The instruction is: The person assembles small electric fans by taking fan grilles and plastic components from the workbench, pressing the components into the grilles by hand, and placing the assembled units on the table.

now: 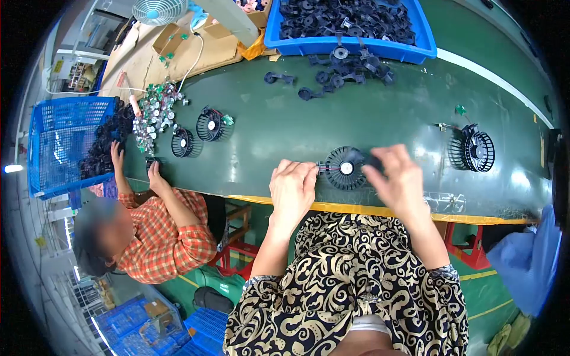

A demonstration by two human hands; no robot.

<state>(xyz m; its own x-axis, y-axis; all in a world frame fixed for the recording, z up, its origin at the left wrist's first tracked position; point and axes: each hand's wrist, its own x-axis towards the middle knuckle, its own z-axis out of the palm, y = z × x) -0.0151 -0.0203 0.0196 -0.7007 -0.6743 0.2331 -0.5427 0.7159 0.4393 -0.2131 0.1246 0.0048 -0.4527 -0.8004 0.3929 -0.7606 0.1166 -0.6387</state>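
A round black fan cage [346,168] with a pale hub lies on the green table in front of me. My left hand [294,183] is closed on the short stem at the cage's left side. Close to the cage's right edge is my right hand [396,178], its fingers bent and blurred. A dark piece [373,162] is at its fingertips, too smeared to make out, and whether the hand grips it is unclear.
Another fan cage [478,150] stands at the right, and two more [209,124] at the left. A blue tray [350,44] of black parts is at the back. A co-worker [169,237] sits at the left by green circuit boards [155,115].
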